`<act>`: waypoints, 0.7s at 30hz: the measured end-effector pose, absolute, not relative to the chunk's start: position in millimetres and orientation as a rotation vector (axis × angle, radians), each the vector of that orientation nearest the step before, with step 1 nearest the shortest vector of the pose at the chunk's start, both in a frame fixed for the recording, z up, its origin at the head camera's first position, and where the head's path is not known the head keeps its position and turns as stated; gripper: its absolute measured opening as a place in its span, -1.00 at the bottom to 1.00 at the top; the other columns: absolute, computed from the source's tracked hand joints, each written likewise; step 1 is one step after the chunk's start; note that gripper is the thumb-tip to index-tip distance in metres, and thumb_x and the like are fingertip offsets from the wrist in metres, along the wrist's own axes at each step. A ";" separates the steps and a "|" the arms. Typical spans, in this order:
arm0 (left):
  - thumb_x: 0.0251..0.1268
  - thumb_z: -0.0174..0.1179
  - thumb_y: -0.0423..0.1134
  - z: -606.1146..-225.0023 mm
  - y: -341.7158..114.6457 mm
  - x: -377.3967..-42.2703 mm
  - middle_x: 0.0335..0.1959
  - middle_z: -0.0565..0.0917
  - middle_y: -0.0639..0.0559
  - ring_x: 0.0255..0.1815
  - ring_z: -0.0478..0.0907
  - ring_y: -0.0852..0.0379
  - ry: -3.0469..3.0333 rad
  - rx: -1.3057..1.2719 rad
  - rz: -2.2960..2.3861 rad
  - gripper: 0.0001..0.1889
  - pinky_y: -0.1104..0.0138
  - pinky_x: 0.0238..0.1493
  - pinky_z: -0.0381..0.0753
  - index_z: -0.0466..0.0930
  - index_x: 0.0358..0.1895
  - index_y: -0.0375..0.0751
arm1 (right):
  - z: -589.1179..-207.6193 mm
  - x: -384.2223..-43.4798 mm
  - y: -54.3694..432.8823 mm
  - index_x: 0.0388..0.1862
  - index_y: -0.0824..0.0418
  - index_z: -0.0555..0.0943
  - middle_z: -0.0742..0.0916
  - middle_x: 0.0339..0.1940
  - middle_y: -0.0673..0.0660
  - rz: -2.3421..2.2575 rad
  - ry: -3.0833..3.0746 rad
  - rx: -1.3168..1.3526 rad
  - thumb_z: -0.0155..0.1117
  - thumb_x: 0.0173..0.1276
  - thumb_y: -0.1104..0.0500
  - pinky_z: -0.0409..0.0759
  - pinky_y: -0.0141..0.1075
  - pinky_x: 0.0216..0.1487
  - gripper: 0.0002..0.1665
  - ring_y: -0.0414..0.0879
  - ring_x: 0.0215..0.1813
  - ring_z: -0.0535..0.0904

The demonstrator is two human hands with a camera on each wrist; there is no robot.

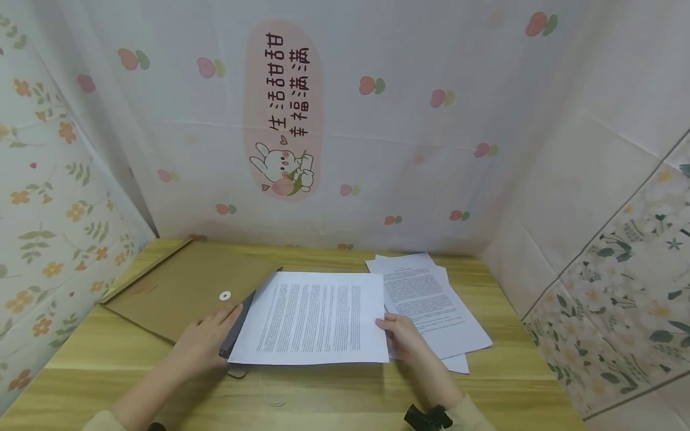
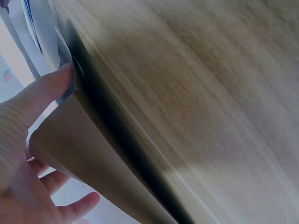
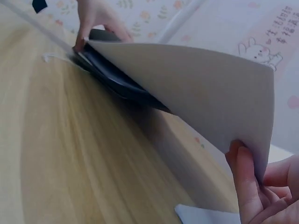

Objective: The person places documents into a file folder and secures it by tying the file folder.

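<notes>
A brown kraft document envelope (image 1: 183, 287) lies at the left, its mouth turned to the right and a white round button on it. My left hand (image 1: 202, 344) grips the envelope at its mouth, thumb and fingers on opposite sides in the left wrist view, where the envelope (image 2: 88, 144) is slightly raised off the table. Printed paper (image 1: 318, 317) spans from that mouth to my right hand (image 1: 404, 338), which pinches its right edge. In the right wrist view the paper (image 3: 210, 88) bows upward; whether its left end is inside the envelope, I cannot tell.
Several overlapping printed sheets (image 1: 431, 305) lie on the wooden table (image 1: 323, 404) at the right, partly behind my right hand. A thin white string (image 1: 275, 403) trails near the front. Patterned cloth (image 1: 420, 149) hangs behind and at both sides.
</notes>
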State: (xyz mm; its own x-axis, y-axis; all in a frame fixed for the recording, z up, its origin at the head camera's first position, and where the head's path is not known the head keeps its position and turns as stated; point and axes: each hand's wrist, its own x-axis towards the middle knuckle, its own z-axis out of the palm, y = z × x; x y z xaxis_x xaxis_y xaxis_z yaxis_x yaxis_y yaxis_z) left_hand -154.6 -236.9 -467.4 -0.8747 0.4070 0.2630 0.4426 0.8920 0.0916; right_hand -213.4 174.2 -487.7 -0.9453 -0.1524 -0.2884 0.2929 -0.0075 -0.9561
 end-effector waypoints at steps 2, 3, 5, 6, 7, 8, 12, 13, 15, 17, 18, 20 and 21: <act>-0.49 0.58 -0.09 -467.0 -236.5 -154.9 0.26 0.40 -0.34 0.16 0.41 -0.31 -2.834 -0.640 -0.244 0.12 -0.22 -0.04 0.43 0.26 0.34 -0.44 | -486.5 -214.0 170.8 0.16 0.54 0.44 0.74 -0.21 0.22 -2.041 1.975 0.182 0.14 0.39 0.27 0.62 -0.41 -0.35 -0.55 -0.09 -0.30 0.69; -0.50 0.57 -0.09 -466.8 -236.3 -154.9 0.27 0.39 -0.34 0.16 0.41 -0.31 -2.840 -0.638 -0.253 0.12 -0.23 -0.03 0.43 0.25 0.34 -0.44 | -486.1 -213.8 168.4 0.15 0.54 0.45 0.73 -0.20 0.22 -2.047 1.981 0.188 0.15 0.39 0.27 0.62 -0.40 -0.33 -0.55 -0.09 -0.28 0.69; -0.51 0.57 -0.11 -466.8 -236.1 -155.0 0.27 0.38 -0.35 0.17 0.40 -0.32 -2.848 -0.634 -0.261 0.14 -0.24 -0.03 0.42 0.24 0.34 -0.45 | -486.0 -212.2 162.3 0.16 0.55 0.44 0.73 -0.19 0.21 -2.051 1.985 0.181 0.15 0.38 0.27 0.63 -0.37 -0.25 -0.54 -0.07 -0.23 0.69; -0.51 0.56 -0.11 -467.0 -236.0 -155.1 0.27 0.38 -0.35 0.17 0.40 -0.32 -2.851 -0.633 -0.257 0.13 -0.24 -0.03 0.42 0.24 0.34 -0.46 | -486.2 -211.0 158.6 0.16 0.55 0.44 0.73 -0.19 0.20 -2.047 1.985 0.172 0.15 0.38 0.27 0.64 -0.36 -0.24 -0.54 -0.07 -0.22 0.69; -0.51 0.56 -0.11 -467.3 -236.0 -155.3 0.28 0.37 -0.35 0.17 0.40 -0.32 -2.854 -0.632 -0.252 0.13 -0.24 -0.03 0.42 0.23 0.34 -0.46 | -486.5 -209.7 154.7 0.16 0.54 0.45 0.73 -0.20 0.20 -2.040 1.982 0.158 0.15 0.39 0.26 0.63 -0.36 -0.26 -0.54 -0.07 -0.23 0.69; -0.51 0.57 -0.10 -467.7 -236.1 -155.5 0.28 0.37 -0.35 0.17 0.40 -0.32 -2.857 -0.632 -0.246 0.13 -0.24 -0.03 0.42 0.23 0.34 -0.47 | -487.1 -208.4 150.8 0.16 0.54 0.44 0.73 -0.20 0.20 -2.032 1.973 0.138 0.15 0.40 0.25 0.63 -0.36 -0.26 -0.54 -0.08 -0.23 0.69; -0.49 0.58 -0.09 -468.9 -236.1 -156.3 0.28 0.37 -0.35 0.17 0.41 -0.31 -2.870 -0.635 -0.227 0.14 -0.24 -0.03 0.43 0.23 0.34 -0.47 | -488.7 -204.0 135.1 0.12 0.54 0.45 0.74 -0.26 0.17 -2.008 1.945 0.065 0.12 0.43 0.22 0.64 -0.35 -0.28 -0.56 -0.09 -0.28 0.69; -0.48 0.59 -0.08 -469.1 -236.0 -156.3 0.28 0.37 -0.35 0.17 0.41 -0.30 -2.875 -0.637 -0.223 0.14 -0.24 -0.03 0.43 0.22 0.35 -0.46 | -488.5 -203.4 131.4 0.11 0.54 0.46 0.74 -0.27 0.17 -2.007 1.943 0.055 0.12 0.43 0.22 0.65 -0.34 -0.28 -0.57 -0.09 -0.29 0.69; -0.47 0.60 -0.07 -469.0 -235.4 -156.1 0.29 0.36 -0.35 0.17 0.40 -0.31 -2.882 -0.640 -0.227 0.15 -0.24 -0.03 0.43 0.21 0.35 -0.46 | -488.5 -203.1 124.4 0.07 0.55 0.47 0.74 -0.31 0.15 -2.019 1.941 0.041 0.12 0.43 0.21 0.66 -0.30 -0.24 -0.59 -0.09 -0.30 0.69; -0.47 0.61 -0.06 -468.8 -234.6 -155.5 0.29 0.36 -0.36 0.17 0.40 -0.31 -2.889 -0.641 -0.235 0.16 -0.24 -0.03 0.43 0.21 0.36 -0.46 | -487.9 -202.4 117.7 0.00 0.53 0.51 0.73 -0.36 0.13 -2.026 1.946 0.046 0.15 0.42 0.20 0.66 -0.31 -0.27 -0.62 -0.11 -0.35 0.68; -0.47 0.61 -0.06 -468.7 -234.3 -155.2 0.29 0.36 -0.36 0.17 0.40 -0.31 -2.889 -0.642 -0.238 0.17 -0.24 -0.03 0.43 0.21 0.36 -0.46 | -488.0 -202.4 114.6 -0.05 0.51 0.53 0.73 -0.40 0.12 -2.028 1.949 0.048 0.17 0.41 0.19 0.66 -0.33 -0.30 -0.65 -0.12 -0.39 0.67; -0.48 0.62 -0.06 -468.4 -233.7 -154.5 0.28 0.36 -0.37 0.16 0.41 -0.32 -2.885 -0.638 -0.245 0.18 -0.24 -0.03 0.43 0.20 0.36 -0.46 | -489.0 -201.7 108.7 -0.19 0.44 0.56 0.69 -0.50 0.08 -2.011 1.964 0.052 0.22 0.38 0.17 0.64 -0.36 -0.41 -0.72 -0.16 -0.49 0.63; -0.49 0.62 -0.06 -468.4 -233.5 -154.1 0.28 0.36 -0.37 0.16 0.41 -0.32 -2.884 -0.637 -0.244 0.18 -0.24 -0.04 0.43 0.20 0.36 -0.47 | -489.7 -201.3 105.9 -0.26 0.39 0.57 0.67 -0.55 0.07 -1.995 1.977 0.053 0.24 0.37 0.17 0.62 -0.38 -0.46 -0.75 -0.18 -0.54 0.60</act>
State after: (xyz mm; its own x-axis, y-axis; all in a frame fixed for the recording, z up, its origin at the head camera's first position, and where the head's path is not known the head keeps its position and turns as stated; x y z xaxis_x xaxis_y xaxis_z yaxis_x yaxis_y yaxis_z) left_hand -154.1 -233.5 -468.4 -0.8924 0.4007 0.2075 0.4298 0.8947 0.1211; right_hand -201.3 105.9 -489.7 -0.9446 -0.2061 -0.2555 0.2573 0.0185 -0.9661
